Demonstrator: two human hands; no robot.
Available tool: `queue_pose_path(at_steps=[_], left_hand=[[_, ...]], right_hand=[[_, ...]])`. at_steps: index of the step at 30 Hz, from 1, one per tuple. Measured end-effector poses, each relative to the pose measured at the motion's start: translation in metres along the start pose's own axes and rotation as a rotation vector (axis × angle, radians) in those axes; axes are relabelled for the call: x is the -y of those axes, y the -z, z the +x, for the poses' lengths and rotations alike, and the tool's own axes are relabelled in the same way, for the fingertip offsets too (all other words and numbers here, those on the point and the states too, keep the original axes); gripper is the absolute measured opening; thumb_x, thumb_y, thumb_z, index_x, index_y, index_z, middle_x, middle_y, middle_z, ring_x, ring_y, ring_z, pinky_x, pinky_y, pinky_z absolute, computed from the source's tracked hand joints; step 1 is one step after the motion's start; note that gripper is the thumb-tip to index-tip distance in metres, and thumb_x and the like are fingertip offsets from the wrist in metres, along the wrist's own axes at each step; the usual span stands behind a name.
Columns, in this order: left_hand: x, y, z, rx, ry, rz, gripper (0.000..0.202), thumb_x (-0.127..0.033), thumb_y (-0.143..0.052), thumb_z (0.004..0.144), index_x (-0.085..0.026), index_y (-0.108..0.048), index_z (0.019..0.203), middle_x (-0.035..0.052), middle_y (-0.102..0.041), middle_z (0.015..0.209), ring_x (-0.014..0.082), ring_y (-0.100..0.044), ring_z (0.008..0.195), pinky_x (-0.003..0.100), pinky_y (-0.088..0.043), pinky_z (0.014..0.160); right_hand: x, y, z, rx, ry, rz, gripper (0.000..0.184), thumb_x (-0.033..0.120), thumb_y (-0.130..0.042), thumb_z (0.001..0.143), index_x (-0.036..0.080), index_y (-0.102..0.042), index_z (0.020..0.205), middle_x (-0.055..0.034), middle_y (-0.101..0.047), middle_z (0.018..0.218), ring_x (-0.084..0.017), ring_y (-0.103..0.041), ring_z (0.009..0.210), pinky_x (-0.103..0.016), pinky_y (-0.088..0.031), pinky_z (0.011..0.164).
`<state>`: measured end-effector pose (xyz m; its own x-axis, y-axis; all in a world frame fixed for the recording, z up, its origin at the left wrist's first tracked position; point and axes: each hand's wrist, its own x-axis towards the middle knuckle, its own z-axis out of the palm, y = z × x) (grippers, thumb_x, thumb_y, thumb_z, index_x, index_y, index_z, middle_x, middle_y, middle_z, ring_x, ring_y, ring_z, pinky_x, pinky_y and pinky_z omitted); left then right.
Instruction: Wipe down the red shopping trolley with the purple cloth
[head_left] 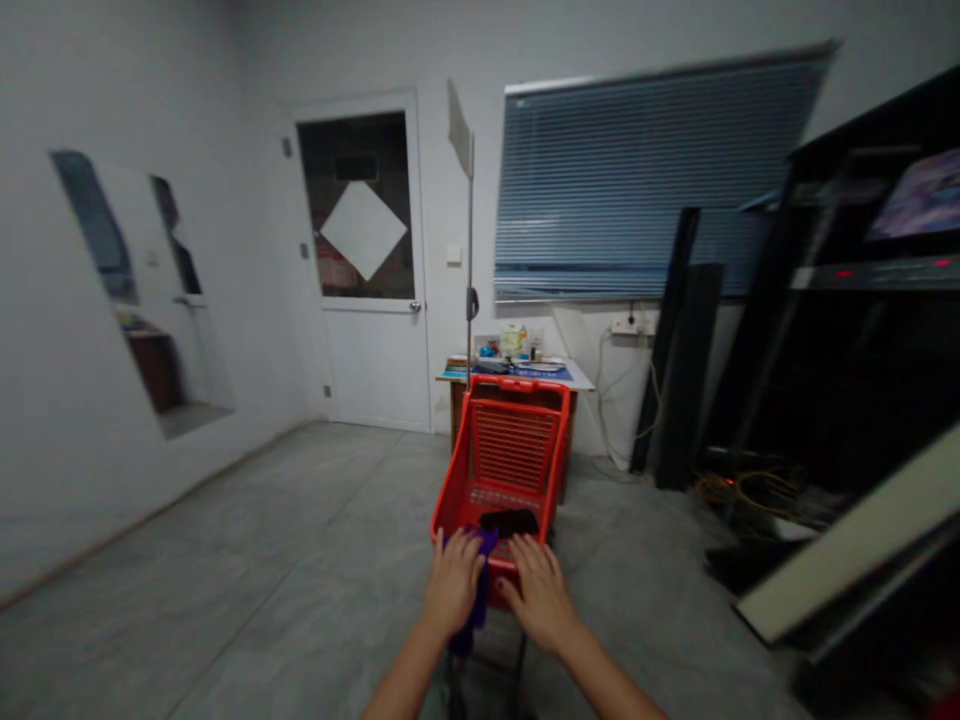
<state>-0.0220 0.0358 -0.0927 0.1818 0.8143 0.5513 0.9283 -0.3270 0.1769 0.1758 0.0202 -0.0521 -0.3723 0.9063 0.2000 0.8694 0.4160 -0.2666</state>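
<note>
Two bare hands show, along with one red plastic shopping basket [510, 455], one purple cloth [480, 590] and one flat black object [510, 522]. The left hand [452, 585] lies palm-down on the purple cloth at the basket's near edge, and the cloth hangs below it. The right hand [541, 592] lies palm-down just beside it, its fingers [525, 550] curved over the near red rim. Neither hand is spread wide, but how tightly either one grips cannot be told. The black object lies inside the basket, just beyond the hands.

The basket stands over a grey stone-like floor [225, 540] in a room with white walls [150, 80]. Its long axis points away from the person, towards a wooden table [454, 410] whose far end it nearly meets, and it tilts with the near end lower. On the table sit several small packages and papers. Behind them are one white door [367, 370] with a glazed panel, one blue venetian blind [645, 180] and one thin metal pole [469, 250]. To the right, two black panels [679, 340] lean against the wall, tangled cables [742, 490] lie on the floor, and a large black equipment rack [877, 330] stands close by.
</note>
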Motion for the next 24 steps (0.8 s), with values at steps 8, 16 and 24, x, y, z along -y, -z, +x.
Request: queue_pose_path(at_steps=[8, 16, 24], left_hand=[[0.017, 0.009, 0.022, 0.029, 0.089, 0.073, 0.034, -0.026, -0.035, 0.100, -0.019, -0.063, 0.119, 0.0096, -0.070, 0.117, 0.0269, -0.059, 0.119, 0.060, -0.025, 0.116], [-0.031, -0.003, 0.020, 0.075, -0.026, -0.013, 0.036, -0.027, -0.030, 0.101, -0.023, -0.058, 0.123, 0.0067, -0.068, 0.122, 0.0206, -0.058, 0.120, 0.056, -0.022, 0.119], [0.021, 0.011, 0.023, 0.083, 0.076, 0.028, 0.035, -0.027, -0.035, 0.100, -0.020, -0.061, 0.121, 0.0103, -0.068, 0.122, 0.0269, -0.055, 0.126, 0.058, -0.025, 0.116]], right_hand=[[-0.026, 0.013, 0.006, 0.024, -0.010, -0.022, 0.068, 0.059, -0.033, 0.096, 0.020, -0.034, 0.151, -0.0012, -0.018, 0.161, -0.024, -0.010, 0.150, -0.045, -0.012, 0.122], [-0.008, 0.004, 0.008, -0.047, -0.023, -0.005, 0.064, 0.058, -0.038, 0.095, 0.019, -0.046, 0.145, -0.0058, -0.035, 0.156, -0.027, -0.016, 0.149, -0.045, -0.019, 0.120], [-0.002, -0.003, 0.000, -0.082, -0.041, 0.020, 0.061, 0.054, -0.038, 0.096, 0.022, -0.042, 0.147, -0.0055, -0.034, 0.157, -0.028, -0.017, 0.149, -0.048, -0.022, 0.119]])
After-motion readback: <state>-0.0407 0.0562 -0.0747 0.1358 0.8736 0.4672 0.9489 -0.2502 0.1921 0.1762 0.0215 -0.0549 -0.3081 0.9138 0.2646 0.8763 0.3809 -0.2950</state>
